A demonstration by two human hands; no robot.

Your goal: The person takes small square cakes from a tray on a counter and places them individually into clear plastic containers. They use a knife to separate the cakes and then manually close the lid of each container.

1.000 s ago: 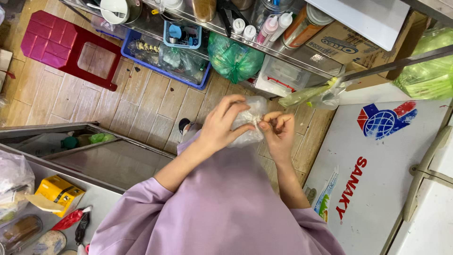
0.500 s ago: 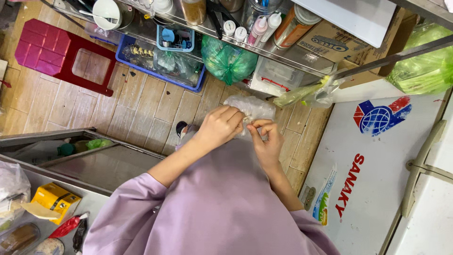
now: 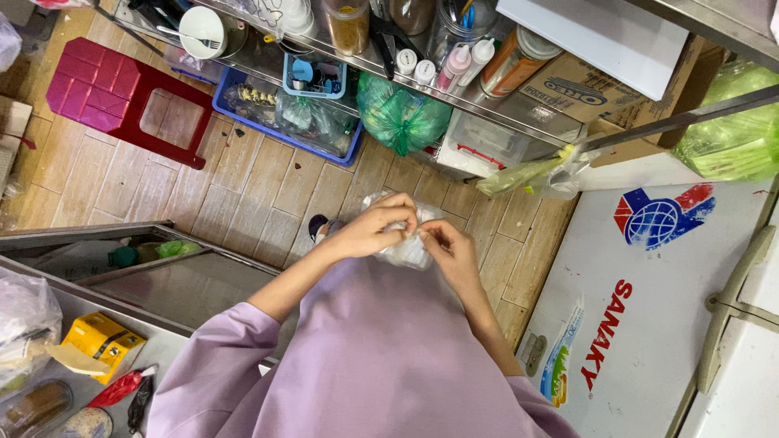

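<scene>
Close in front of the lilac-sleeved chest, both hands meet on a small clear plastic bag (image 3: pixel 403 243) held in the air above the wood-look floor (image 3: pixel 243 203), resting on nothing. The left hand (image 3: pixel 375 229) curls over the bag's upper part, fingers closed on the crumpled film; the right hand (image 3: pixel 446 250) pinches the film just beside it, fingertips touching the left's. The work looks like twisting or knotting the bag's mouth, and the next move would seem to call for a firm pinch by one hand while the other winds. The bag's long axis appears to run from the hands away from the body, though its mouth is hidden under the fingers. Farther off stand a red stool (image 3: pixel 122 97), a blue crate (image 3: pixel 284 113) and a green bag (image 3: pixel 402 118) beneath a metal shelf (image 3: pixel 487 105).
</scene>
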